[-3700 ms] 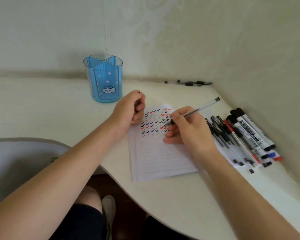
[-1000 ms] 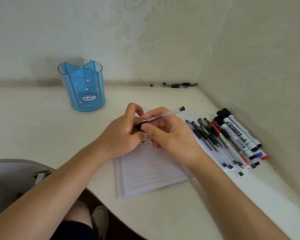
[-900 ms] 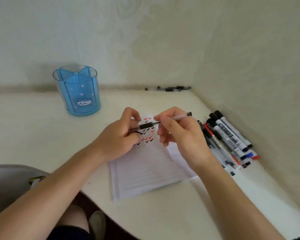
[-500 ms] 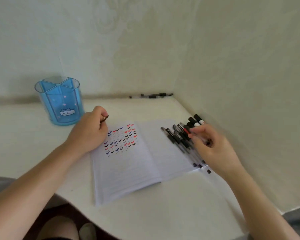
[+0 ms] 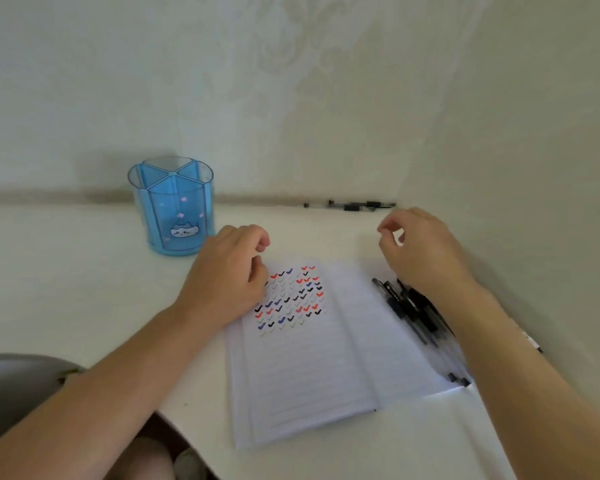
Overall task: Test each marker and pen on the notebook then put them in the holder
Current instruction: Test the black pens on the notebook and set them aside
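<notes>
The open lined notebook [image 5: 309, 368] lies on the white desk, its left page covered with rows of red, blue and black tick marks [image 5: 291, 299]. My left hand [image 5: 229, 275] rests loosely curled on the page's upper left corner, and I see nothing in it. My right hand [image 5: 423, 251] hovers above the far end of a pile of several black pens [image 5: 409, 310] on the notebook's right edge. Its thumb and forefinger are slightly apart and empty. The blue translucent holder [image 5: 174, 216] with a cat picture stands at the back left and looks empty.
Walls meet in a corner at the back right, close to my right hand. A few pens [image 5: 354, 205] lie along the back wall. My right forearm hides most of the markers by the right wall. A grey chair [image 5: 11, 386] sits below the curved desk edge.
The pen both hands held a second ago is out of my hands. My right hand went down to the pen pile, then lifted up and back. My left hand stayed on the notebook.
</notes>
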